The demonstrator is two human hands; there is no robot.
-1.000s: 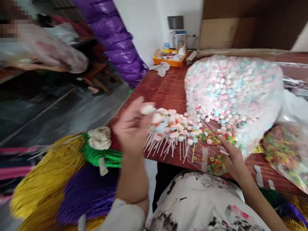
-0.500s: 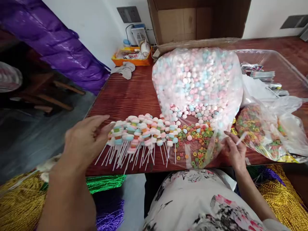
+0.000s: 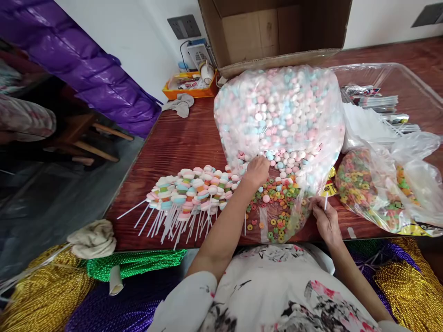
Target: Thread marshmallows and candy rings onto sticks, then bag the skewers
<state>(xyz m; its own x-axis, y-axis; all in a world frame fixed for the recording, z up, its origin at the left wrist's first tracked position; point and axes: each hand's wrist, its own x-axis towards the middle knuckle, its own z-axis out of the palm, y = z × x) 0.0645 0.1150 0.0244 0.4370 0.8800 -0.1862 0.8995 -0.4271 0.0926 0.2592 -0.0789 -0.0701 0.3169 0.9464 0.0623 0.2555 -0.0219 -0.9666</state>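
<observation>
While the right hand (image 3: 326,222) clamps a white stick (image 3: 326,202), the left hand (image 3: 258,171) is at the pastel candy discs (image 3: 291,161)

Right: thumb and fingers clamped on the stick, which is thin, smooth, straight and pokes up near-upright from the grip. Fingertips right by the crinkled film edge; can't confirm contact.

Left: fingers point away from the body, tips at the loose discs. Back of hand hides them, so can't tell if they're together on a piece or apart. Discs are matte, rounded, pink/white/pale blue.

Just beyond the left fingers: clear plastic bag (image 3: 277,108), bulging, packed with the same discs, film wrinkled and shiny. Between the two hands, toward the body: small candy rings (image 3: 282,214), green/orange/yellow/red, scattered on clear film.

Left of the left fingers: heap of candy skewers (image 3: 188,191), discs and rings stacked on white sticks, sticks mostly facing the body. All on a red-brown wood-grain table (image 3: 166,143).

Right of the right fingers: second bag (image 3: 358,182), limp thin plastic, more rings inside. Well beyond the left fingers: brown cardboard box (image 3: 256,37), open side facing the person.
</observation>
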